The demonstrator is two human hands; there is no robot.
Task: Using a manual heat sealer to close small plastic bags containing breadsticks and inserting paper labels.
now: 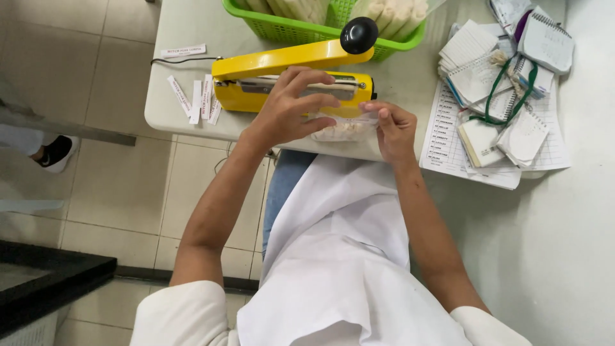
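Observation:
A small clear plastic bag [346,130] with pale contents is held between both hands at the table's near edge. My left hand [288,109] grips its left side, fingers spread over the top. At the bag's right end, my right hand [394,131] pinches it. The bag's upper edge lies at the jaw of a yellow impulse sealer [288,80], whose lever arm with a black knob [359,35] is raised.
A green basket [288,29] with pale packets stands behind the sealer. White paper label strips [198,96] lie left of it. Notebooks, a green lanyard and printed sheets [506,96] pile at the right. Another person's shoe [57,152] is on the tiled floor, left.

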